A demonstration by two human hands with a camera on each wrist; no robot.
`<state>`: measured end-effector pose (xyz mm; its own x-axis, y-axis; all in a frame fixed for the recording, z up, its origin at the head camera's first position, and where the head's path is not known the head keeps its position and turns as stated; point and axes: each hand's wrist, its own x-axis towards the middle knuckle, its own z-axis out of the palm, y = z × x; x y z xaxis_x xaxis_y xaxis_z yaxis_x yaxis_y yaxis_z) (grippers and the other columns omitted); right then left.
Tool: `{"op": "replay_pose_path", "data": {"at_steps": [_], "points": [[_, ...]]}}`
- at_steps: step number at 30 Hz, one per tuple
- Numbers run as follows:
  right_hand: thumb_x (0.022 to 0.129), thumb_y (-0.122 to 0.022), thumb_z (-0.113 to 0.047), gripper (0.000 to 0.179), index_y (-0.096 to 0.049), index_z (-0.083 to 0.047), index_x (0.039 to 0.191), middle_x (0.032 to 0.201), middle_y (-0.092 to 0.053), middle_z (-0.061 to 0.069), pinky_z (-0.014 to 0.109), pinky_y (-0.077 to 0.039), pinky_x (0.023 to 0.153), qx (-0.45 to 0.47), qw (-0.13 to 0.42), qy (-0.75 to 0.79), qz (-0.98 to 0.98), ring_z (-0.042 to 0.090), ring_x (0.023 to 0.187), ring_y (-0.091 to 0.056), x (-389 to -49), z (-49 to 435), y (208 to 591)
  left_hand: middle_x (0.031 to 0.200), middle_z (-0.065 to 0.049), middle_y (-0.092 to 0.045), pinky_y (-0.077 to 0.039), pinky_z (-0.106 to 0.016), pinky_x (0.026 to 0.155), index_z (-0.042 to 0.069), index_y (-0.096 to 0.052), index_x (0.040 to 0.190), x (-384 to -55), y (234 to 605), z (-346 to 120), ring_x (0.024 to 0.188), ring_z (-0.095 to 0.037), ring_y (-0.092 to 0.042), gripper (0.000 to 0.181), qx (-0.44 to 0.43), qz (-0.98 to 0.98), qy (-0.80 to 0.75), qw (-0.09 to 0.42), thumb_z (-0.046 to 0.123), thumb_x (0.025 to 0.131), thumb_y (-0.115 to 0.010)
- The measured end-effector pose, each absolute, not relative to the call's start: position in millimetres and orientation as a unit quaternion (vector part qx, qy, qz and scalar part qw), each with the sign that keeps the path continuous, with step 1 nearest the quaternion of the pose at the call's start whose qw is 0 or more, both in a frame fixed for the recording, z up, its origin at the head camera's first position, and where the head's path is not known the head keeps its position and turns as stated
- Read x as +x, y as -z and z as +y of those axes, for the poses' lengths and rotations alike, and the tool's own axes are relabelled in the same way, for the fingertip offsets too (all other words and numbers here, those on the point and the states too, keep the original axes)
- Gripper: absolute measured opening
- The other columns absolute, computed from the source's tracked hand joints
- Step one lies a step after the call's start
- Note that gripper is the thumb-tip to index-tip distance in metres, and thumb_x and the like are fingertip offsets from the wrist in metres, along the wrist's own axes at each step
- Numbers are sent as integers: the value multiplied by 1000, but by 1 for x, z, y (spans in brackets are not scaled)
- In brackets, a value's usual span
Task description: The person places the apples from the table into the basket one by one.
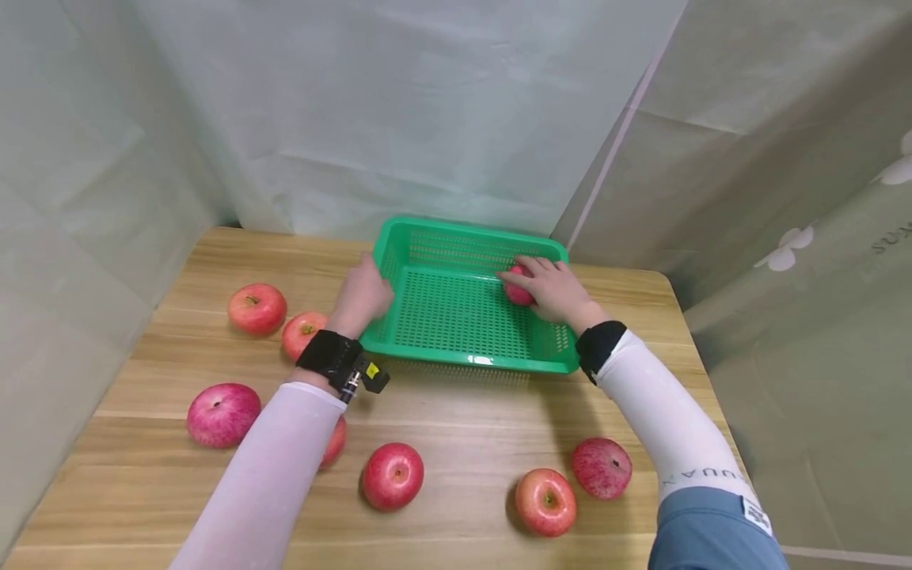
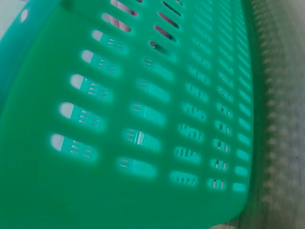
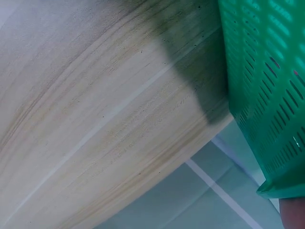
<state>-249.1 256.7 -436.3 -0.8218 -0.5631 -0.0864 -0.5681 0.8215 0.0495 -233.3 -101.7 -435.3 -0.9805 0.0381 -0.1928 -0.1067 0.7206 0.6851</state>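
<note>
The green basket sits in the upper middle of the head view, at the far edge of the wooden table. At its left rim is the left hand, closed over the edge with its fingers bent — the fingertips are hidden, so how tightly it grips cannot be told. Toward the right end, the right hand reaches inside, its thumb and fingers spread just wide enough to hold a red apple between them; that apple is in the basket, right of centre in the frame. Seven more apples are on the table: two at the middle left, the nearer one partly behind the left wrist; a purplish one below them; one half covered by the left white sleeve; one at lower centre; and two side by side at lower right. Both wrists wear black bands. The left wrist view is nearly filled by the basket's slotted wall, while the right wrist view shows bare tabletop — with the basket along the right edge and a blurred patch of skin at lower right.
</note>
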Motion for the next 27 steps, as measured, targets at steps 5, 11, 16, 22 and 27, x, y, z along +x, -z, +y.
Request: {"op": "replay_pose_path", "data": {"at_steps": [5, 11, 16, 22, 27], "points": [[92, -83, -15, 83, -44, -31, 164, 167, -37, 20, 60, -41, 109, -298, 31, -38, 953, 43, 148, -39, -251, 256, 439, 139, -42, -51, -58, -57, 89, -11, -14, 163, -233, 436, -104, 114, -47, -62, 68, -20, 921, -377, 95, 6, 104, -43], [90, -86, -15, 89, -42, -30, 166, 168, -34, 19, 61, -40, 110, -293, 36, -31, 955, 43, 150, -38, -251, 256, 441, 137, -42, -51, -58, -58, 89, -12, -12, 163, -233, 439, -105, 113, -48, -62, 68, -17, 921, -380, 91, 7, 105, -43], [89, -87, -17, 92, -39, -31, 167, 169, -32, 18, 61, -39, 111, -288, 39, -23, 956, 42, 151, -36, -250, 256, 441, 139, -44, -50, -57, -58, 90, -12, -11, 163, -234, 440, -105, 114, -49, -61, 69, -16, 923, -375, 90, 8, 105, -42], [88, -88, -18, 94, -39, -31, 167, 169, -33, 16, 60, -39, 111, -290, 32, -15, 956, 41, 151, -36, -251, 257, 440, 138, -43, -51, -56, -59, 91, -13, -16, 161, -234, 439, -105, 116, -49, -61, 65, -17, 924, -372, 88, 11, 106, -43], [88, -88, -20, 93, -40, -31, 167, 170, -33, 15, 59, -40, 111, -290, 27, -11, 957, 41, 152, -36, -252, 258, 440, 140, -43, -50, -56, -59, 93, -12, -14, 162, -236, 438, -103, 120, -50, -60, 66, -17, 923, -373, 94, 13, 109, -44]]}}
